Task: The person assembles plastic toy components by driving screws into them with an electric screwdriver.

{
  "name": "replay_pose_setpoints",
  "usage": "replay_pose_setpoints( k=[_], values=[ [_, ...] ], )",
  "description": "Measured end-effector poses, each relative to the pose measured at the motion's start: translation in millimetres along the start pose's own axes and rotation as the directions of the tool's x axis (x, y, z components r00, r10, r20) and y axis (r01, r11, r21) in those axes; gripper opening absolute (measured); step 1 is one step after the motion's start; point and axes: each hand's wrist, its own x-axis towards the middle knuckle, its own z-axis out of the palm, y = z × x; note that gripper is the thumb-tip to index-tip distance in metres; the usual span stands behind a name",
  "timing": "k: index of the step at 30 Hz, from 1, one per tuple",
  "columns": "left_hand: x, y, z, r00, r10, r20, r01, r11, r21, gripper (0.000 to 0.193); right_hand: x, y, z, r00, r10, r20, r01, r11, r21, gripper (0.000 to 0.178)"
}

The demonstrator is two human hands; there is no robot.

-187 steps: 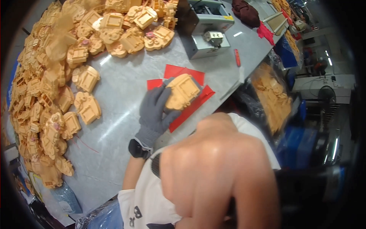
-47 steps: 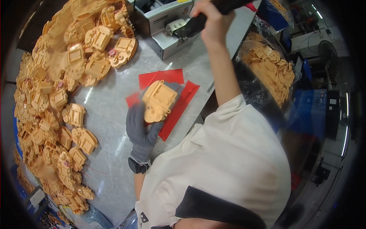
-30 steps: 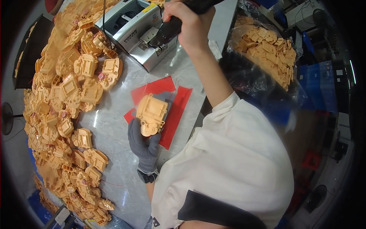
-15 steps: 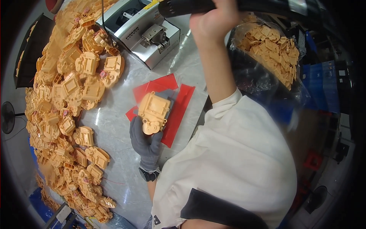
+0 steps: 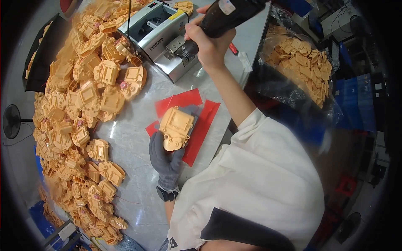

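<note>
My gloved left hand (image 5: 166,158) pinches the near end of one housing (image 5: 177,124) between thumb and fingers — it's over the table (image 5: 136,154), among red strips (image 5: 204,131). My bare right hand (image 5: 211,47) wraps the driver (image 5: 229,17), its tip by the feeder (image 5: 158,47) — contact I can't tell. A housing pile (image 5: 58,140) lies left.

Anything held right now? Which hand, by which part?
Left hand: tan plastic housing, held at its lower, rounded end. Right hand: black handheld tool, gripped around its lower body, near the silver machine.
</note>
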Motion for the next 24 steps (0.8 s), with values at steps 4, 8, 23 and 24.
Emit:
replay_pose_setpoints(
  k=[4, 8, 23, 24],
  values=[
    [-3.8, 2.4, 0.5, 0.999, -0.036, -0.006, 0.036, 0.999, -0.020, 0.069, 27.2, -8.7, -4.8, 0.962, -0.270, 0.043, 0.262, 0.955, 0.139, 0.020],
    [-3.8, -3.6, 0.9, 1.000, -0.002, -0.014, 0.002, 1.000, -0.010, 0.070, 22.2, -61.6, 4.7, 0.998, 0.042, -0.042, -0.027, 0.951, 0.307, 0.043],
    [-1.0, 0.2, -2.5, 1.000, 0.012, -0.020, -0.011, 1.000, 0.028, 0.067, 23.5, -22.9, 36.8, 0.938, 0.342, 0.052, -0.331, 0.931, -0.155, 0.013],
    [-1.2, -0.6, -1.9, 1.000, 0.005, -0.020, -0.004, 1.000, 0.025, 0.067, 24.2, -22.5, 37.4, 0.936, 0.348, 0.054, -0.336, 0.928, -0.160, 0.013]
  ],
)
